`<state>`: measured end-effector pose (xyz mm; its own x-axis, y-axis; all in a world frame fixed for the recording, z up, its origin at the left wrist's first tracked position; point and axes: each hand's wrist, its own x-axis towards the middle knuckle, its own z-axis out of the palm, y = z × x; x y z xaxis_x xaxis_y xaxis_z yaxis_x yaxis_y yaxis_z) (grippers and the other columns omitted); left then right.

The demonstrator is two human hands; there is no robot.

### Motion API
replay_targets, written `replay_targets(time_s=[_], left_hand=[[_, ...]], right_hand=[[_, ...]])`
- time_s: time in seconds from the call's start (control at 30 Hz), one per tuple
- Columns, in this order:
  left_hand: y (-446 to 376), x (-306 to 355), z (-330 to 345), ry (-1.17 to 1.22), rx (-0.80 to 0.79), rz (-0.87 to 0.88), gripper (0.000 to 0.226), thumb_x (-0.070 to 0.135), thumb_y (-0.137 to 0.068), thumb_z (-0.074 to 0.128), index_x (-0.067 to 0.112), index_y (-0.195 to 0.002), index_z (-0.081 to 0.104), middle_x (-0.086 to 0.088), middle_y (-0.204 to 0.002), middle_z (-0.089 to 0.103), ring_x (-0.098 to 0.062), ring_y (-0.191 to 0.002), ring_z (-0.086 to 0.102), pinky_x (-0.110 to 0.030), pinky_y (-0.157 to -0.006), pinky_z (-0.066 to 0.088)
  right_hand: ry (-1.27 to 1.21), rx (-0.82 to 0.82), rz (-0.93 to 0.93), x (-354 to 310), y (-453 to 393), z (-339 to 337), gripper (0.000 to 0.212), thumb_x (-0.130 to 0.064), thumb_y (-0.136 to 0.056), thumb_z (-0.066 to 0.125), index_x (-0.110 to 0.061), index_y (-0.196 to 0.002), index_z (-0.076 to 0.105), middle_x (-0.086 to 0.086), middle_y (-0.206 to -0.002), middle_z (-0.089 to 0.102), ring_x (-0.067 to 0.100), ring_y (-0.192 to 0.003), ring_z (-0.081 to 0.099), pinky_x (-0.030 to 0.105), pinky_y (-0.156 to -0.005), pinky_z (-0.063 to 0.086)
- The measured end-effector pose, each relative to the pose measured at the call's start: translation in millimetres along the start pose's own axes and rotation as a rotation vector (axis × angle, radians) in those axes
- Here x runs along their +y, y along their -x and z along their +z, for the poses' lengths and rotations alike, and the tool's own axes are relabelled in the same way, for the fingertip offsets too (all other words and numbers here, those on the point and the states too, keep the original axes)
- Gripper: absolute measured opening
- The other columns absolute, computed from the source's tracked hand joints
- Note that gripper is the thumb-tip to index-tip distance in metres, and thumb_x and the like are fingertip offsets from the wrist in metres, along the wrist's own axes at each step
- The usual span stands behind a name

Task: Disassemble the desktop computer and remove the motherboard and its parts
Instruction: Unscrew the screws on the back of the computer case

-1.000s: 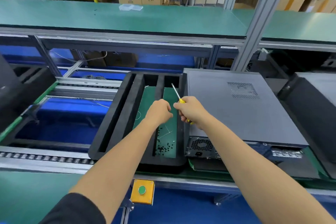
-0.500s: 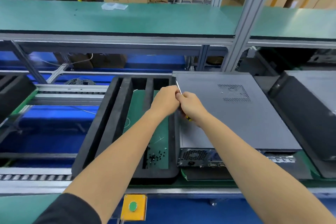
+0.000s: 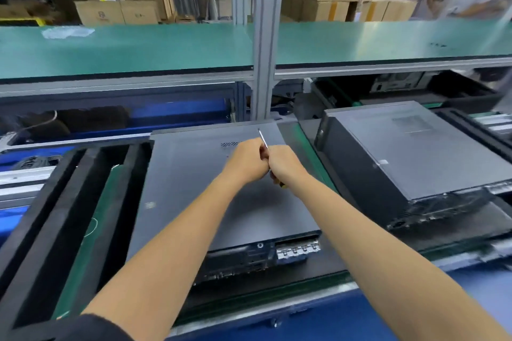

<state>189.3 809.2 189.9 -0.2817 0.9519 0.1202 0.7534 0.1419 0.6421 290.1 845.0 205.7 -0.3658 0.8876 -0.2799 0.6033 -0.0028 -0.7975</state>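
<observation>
Both hands meeting above the closed desktop computer.
The right hand [image 3: 286, 165] has its fingers curled around a screwdriver [image 3: 263, 141], shaft pointing away; the left hand [image 3: 246, 162] is fisted against it, though whether its fingers grip anything cannot be told. Below them lies the desktop computer [image 3: 194, 188], rear ports toward the viewer; left of it a black foam tray [image 3: 69, 216], right of it a second computer [image 3: 415, 155].

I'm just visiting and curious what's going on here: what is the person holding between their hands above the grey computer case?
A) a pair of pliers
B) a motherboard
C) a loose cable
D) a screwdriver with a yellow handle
D: a thin metal shaft sticks up between the left hand and right hand, and the screwdriver shows a bit of yellow handle below the right hand, above the closed computer case.
</observation>
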Motion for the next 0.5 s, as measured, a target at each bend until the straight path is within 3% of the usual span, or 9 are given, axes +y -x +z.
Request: replay_targets(time_s=[0.1, 0.23, 0.4, 0.5], left_hand=[[-21.1, 31.4, 41.7, -0.048, -0.013, 0.014, 0.015, 0.007, -0.080, 0.052, 0.002, -0.091, 0.062, -0.015, -0.093, 0.066, -0.033, -0.087, 0.057, -0.042, -0.074, 0.049], [-41.1, 56.9, 82.1, -0.199, -0.069, 0.044, 0.018, 0.010, -0.080, 0.054, 0.012, -0.093, 0.066, -0.012, -0.100, 0.065, -0.033, -0.096, 0.057, -0.041, -0.079, 0.050], [-58.5, 64.7, 109.1, -0.570, -0.175, 0.155, 0.024, 0.014, -0.081, 0.051, 0.017, -0.097, 0.069, -0.006, -0.097, 0.066, -0.029, -0.100, 0.055, -0.035, -0.076, 0.040], [-63.1, 62.9, 118.5, -0.665, -0.250, 0.191, 0.022, 0.014, -0.085, 0.049, 0.017, -0.096, 0.067, -0.003, -0.097, 0.066, -0.026, -0.099, 0.051, -0.034, -0.074, 0.029]], right_hand=[[0.013, 0.013, -0.060, 33.7, -21.3, -45.5, 0.028, -0.005, -0.087, 0.046, -0.008, -0.059, 0.043, 0.008, -0.054, 0.044, 0.022, -0.049, 0.039, 0.025, -0.043, 0.026], [0.097, -0.014, -0.052, 75.2, -42.3, -81.8, 0.035, 0.004, -0.083, 0.047, -0.012, -0.054, 0.036, 0.004, -0.054, 0.037, 0.022, -0.053, 0.033, 0.028, -0.046, 0.023], [0.269, -0.091, -0.002, 110.7, -64.7, -85.5, 0.029, 0.000, -0.084, 0.046, -0.011, -0.059, 0.037, 0.006, -0.059, 0.039, 0.026, -0.070, 0.039, 0.029, -0.049, 0.027], [0.331, -0.171, 0.008, 121.2, -72.2, -78.8, 0.024, -0.006, -0.088, 0.050, -0.007, -0.065, 0.043, 0.009, -0.068, 0.046, 0.026, -0.074, 0.040, 0.029, -0.057, 0.033]])
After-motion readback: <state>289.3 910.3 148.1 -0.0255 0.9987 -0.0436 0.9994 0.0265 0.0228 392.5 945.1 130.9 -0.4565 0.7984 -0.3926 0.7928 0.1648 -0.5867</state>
